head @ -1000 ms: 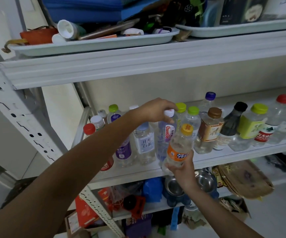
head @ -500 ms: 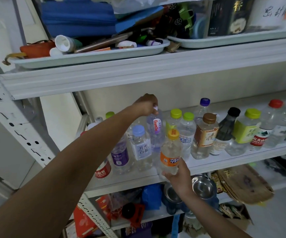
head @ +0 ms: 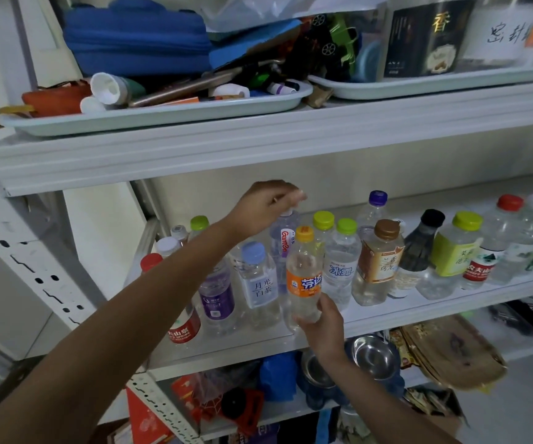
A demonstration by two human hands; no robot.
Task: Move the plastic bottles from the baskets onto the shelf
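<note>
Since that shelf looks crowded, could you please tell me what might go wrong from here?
1. The right hand grips the clear orange-labelled plastic bottle only at its base, by the white metal shelf's front edge; it could tip off.
2. The left hand pinches the clear red-lettered bottle's cap above packed neighbours; the forearm might topple the red-capped bottle.

Two trays (head: 162, 118) sit above the shelf (head: 451, 304) where bottles (head: 380, 264) stand in rows.

Orange-labelled bottle (head: 303, 277), Ganten bottle (head: 285, 248) behind, upright at shelf (head: 419, 310)
</note>
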